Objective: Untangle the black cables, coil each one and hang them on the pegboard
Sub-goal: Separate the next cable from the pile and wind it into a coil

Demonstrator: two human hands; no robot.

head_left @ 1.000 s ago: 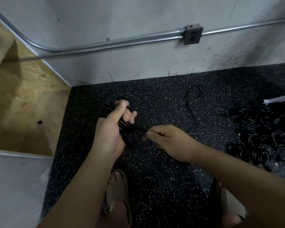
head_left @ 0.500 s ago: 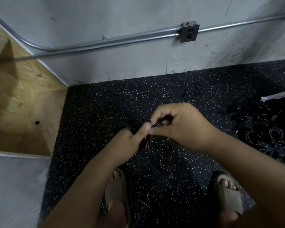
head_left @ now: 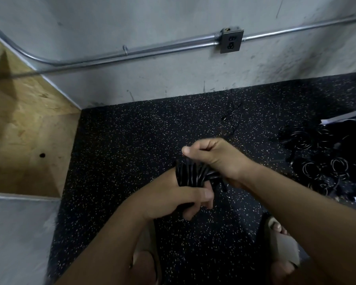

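Over the middle of the black speckled floor (head_left: 121,140), held up in front of the person, the coiled cable (head_left: 190,174) sits between both hands. The left grip (head_left: 173,200) is closed round the lower part of the coil, fingers wrapped under the bundle and thumb across its front. The right grip (head_left: 216,157) is curled into a fist on top of the coil, thumb sticking out to the left, and the black strands run in under its palm; how it pinches them is hidden.

Near the floor's right edge lies a pile of black cables (head_left: 325,161), some in loops, well apart from the hands. A thin loose cable (head_left: 233,118) trails on the floor close to the far edge, by the grey wall. On that wall a metal conduit (head_left: 132,56) runs to an outlet box (head_left: 231,41). A wooden panel (head_left: 25,124) borders the floor's left edge. Two sandalled feet, the left foot (head_left: 146,260) and the right foot (head_left: 284,247), stand at the near edge.
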